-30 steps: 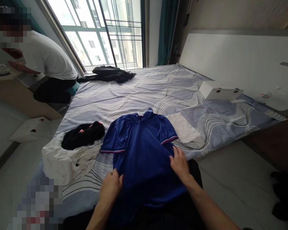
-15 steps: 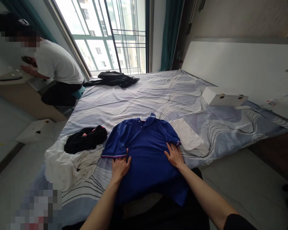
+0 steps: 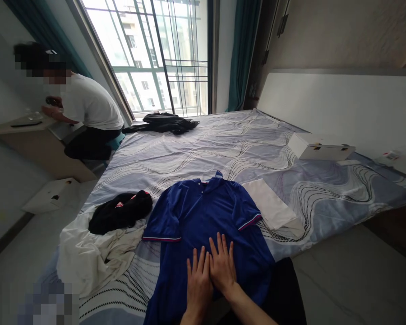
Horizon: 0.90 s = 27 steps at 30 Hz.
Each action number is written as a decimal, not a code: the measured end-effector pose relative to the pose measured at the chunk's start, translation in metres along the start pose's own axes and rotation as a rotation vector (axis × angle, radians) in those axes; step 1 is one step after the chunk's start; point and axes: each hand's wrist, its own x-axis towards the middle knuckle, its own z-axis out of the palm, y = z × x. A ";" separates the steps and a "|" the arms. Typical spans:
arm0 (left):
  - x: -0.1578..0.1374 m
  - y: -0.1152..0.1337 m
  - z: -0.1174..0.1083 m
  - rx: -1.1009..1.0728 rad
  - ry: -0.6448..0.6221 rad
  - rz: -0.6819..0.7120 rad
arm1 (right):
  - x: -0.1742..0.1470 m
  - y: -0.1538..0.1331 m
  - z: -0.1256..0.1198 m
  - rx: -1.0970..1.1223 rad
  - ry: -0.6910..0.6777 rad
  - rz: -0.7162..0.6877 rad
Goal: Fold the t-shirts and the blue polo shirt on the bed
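Observation:
A blue polo shirt (image 3: 206, 212) lies spread face up on the bed, its collar away from me and its short sleeves out to the sides. Both my hands rest flat on its lower front, side by side and touching. My left hand (image 3: 199, 282) has its fingers stretched out over the cloth. Just right of it, my right hand (image 3: 222, 266) also lies with fingers extended. Beside the right sleeve is a folded white cloth (image 3: 270, 205). To the left sit a crumpled white garment (image 3: 84, 253) and a black garment (image 3: 118, 214) with red-and-white marks.
The bed (image 3: 203, 153) has a wavy-patterned sheet. A white box (image 3: 321, 146) stands at its right, and black clothing (image 3: 165, 123) lies by the window. A person (image 3: 94, 104) in a white shirt sits at a desk (image 3: 30, 135) on the left. Another white box (image 3: 52, 194) is on the floor.
My hands have moved from the shirt's two sides inward to its lower middle, where they now touch. The view has tilted upward slightly.

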 end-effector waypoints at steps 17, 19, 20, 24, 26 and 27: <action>0.126 -0.040 -0.041 -0.954 -0.135 -0.290 | 0.036 0.062 -0.012 0.101 0.236 -0.032; 0.181 -0.060 -0.054 -1.106 -0.022 -0.348 | 0.054 0.061 -0.017 0.274 0.272 -0.117; 0.214 -0.074 -0.059 -1.051 0.034 -0.365 | 0.071 0.061 -0.023 0.343 0.298 -0.129; 0.331 -0.124 -0.061 -0.507 -0.035 -0.406 | 0.179 0.072 -0.057 0.363 0.414 -0.013; 0.365 -0.140 -0.051 -0.399 -0.101 -0.418 | 0.238 0.078 -0.071 0.275 0.379 0.083; 0.376 -0.145 -0.045 -0.370 -0.119 -0.421 | 0.263 0.082 -0.076 0.225 0.330 0.134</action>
